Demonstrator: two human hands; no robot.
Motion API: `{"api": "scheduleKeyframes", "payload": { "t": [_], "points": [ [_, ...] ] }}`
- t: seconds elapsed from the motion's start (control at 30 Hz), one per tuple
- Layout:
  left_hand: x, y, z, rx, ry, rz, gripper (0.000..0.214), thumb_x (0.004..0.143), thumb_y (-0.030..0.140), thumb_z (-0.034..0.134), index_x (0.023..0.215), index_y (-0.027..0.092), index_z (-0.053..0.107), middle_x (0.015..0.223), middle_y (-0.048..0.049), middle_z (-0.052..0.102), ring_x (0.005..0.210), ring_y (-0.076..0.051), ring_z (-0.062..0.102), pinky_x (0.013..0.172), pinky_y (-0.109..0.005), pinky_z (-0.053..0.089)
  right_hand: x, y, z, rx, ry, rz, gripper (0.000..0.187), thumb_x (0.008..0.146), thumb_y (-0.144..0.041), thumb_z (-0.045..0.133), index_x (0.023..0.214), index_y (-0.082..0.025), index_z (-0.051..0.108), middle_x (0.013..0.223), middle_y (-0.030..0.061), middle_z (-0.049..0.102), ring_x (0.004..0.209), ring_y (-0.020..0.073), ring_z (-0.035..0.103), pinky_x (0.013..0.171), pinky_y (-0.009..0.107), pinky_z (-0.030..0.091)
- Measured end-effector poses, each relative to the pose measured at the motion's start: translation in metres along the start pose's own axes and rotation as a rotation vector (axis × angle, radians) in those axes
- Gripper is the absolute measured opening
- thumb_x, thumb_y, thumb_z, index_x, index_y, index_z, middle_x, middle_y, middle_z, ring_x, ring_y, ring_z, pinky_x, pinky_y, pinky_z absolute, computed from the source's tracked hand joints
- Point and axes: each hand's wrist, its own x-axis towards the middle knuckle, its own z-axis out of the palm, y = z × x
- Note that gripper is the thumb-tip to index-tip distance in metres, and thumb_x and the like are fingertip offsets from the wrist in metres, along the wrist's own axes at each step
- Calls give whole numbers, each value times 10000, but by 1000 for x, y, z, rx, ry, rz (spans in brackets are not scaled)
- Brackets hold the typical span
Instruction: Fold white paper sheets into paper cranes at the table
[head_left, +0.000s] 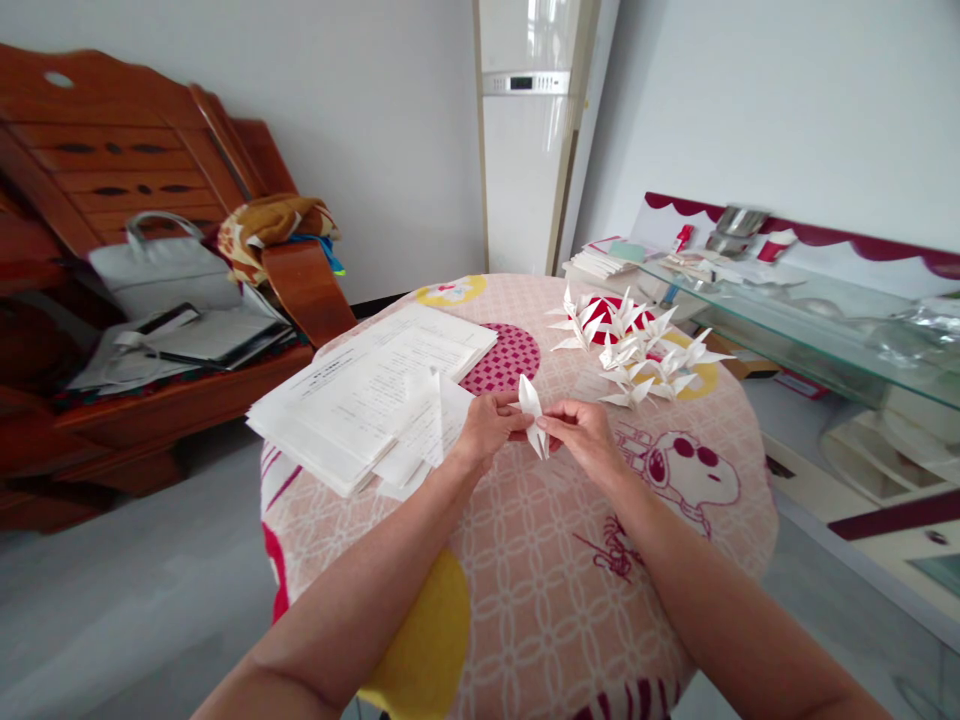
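Between my two hands, above the middle of the round table, is a piece of folded white paper [532,408], narrow and pointed at both ends. My left hand [487,428] pinches its left side. From the right, my right hand [579,428] grips it with thumb and fingers. Several folded paper cranes [634,340] stand in a cluster beyond my right hand. A stack of printed paper sheets [360,385] lies to the left of my left hand, with smaller loose pieces of paper [427,430] at its near right corner.
A patterned cloth [525,560] covers the table. On the left is a wooden bench [112,170] with a grey bag [165,265] and a bundled cloth [274,230]. To the right stands a glass shelf unit [810,320] with various items. A tall white cabinet-like appliance [525,160] is behind.
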Motion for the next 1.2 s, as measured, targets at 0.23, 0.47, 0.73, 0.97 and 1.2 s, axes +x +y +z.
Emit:
{"api": "scheduleKeyframes", "payload": {
  "t": [0.23, 0.47, 0.73, 0.97, 1.2],
  "points": [
    [2, -4, 1, -26, 85, 12, 435, 562, 157, 751, 994, 107, 736, 640, -26, 713, 556, -172, 666, 601, -308, 588, -4, 1, 5, -137, 27, -16, 231, 690, -388, 725, 743, -163, 732, 627, 21, 702, 513, 153, 615, 484, 253, 496],
    [3, -8, 0, -20, 53, -10, 454, 562, 181, 786, 1008, 107, 743, 658, -32, 720, 573, -175, 670, 623, -319, 589, -5, 1, 2, -135, 45, 24, 168, 681, -347, 738, 656, -182, 722, 546, 7, 672, 461, 156, 609, 437, 252, 500],
    [1, -2, -2, -15, -27, -36, 429, 559, 207, 812, 971, 110, 742, 668, -31, 716, 591, -165, 655, 640, -308, 564, -5, -9, 0, 90, -15, 168, 177, 624, -324, 755, 595, -160, 695, 480, 19, 649, 396, 132, 554, 391, 236, 459],
    [1, -2, 1, -47, -18, -53, 400, 532, 193, 810, 921, 131, 739, 669, -6, 701, 577, -137, 618, 629, -278, 526, -5, -13, 1, 191, -63, 193, 177, 595, -295, 737, 518, -164, 645, 424, 13, 606, 337, 117, 491, 348, 232, 389],
    [2, -5, 4, -15, 49, -34, 315, 509, 239, 841, 781, 137, 719, 661, 0, 687, 568, -109, 581, 593, -235, 449, -6, -12, 3, 194, -40, 187, 149, 591, -270, 715, 507, -175, 636, 405, 3, 587, 336, 114, 482, 341, 225, 365]
  ]
}}
